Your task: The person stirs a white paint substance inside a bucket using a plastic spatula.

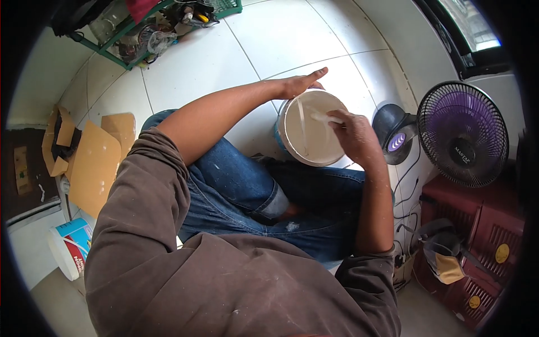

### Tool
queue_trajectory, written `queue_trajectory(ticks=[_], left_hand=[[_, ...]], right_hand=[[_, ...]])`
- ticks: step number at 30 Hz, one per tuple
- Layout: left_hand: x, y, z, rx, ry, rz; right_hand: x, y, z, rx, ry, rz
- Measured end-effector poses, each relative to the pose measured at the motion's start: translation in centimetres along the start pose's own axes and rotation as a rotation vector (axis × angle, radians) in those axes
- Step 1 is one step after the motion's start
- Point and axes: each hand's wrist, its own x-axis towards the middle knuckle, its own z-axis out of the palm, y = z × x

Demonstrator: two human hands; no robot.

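Note:
A round bucket [292,147] with a pale inside and some blue on its outer wall stands tilted on the floor before my crossed legs. My left hand [300,85] rests against the far rim, thumb stretched out and the other fingers mostly hidden behind the bucket wall. Over the right side of the opening, my right hand [356,135] is closed around a whitish, slim tool [321,117], which reaches into the bucket and is blurred. A pale strip, perhaps the handle [302,118], crosses the left part of the opening.
A black and purple fan [463,133] stands to the right, its cable on the floor. Below it are dark red boxes [477,247] and a mask [443,253]. At left lie a cardboard box [95,168] and a paint tub [72,247]. A green rack [120,48] stands far left.

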Motion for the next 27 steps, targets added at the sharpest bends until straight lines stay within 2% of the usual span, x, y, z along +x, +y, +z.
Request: queue_trajectory(ticks=[2,8,14,27], left_hand=[[0.0,0.1,0.1,0.038,0.001,0.012],[-0.6,0.8,0.2,0.004,-0.048,0.024],[0.2,-0.1,-0.1,-0.011,-0.04,0.014],[0.4,-0.3,0.1,-0.011,-0.015,0.003]], right_hand=[[-0.5,0.0,-0.9,0.113,0.092,0.009],[-1.4,-1.1,-2.5,0.32,0.171,-0.017],[-1.8,-2.2,-2.7,0.351,0.18,-0.115],[-2.0,-3.3,-1.9,0.315,0.196,-0.144]])
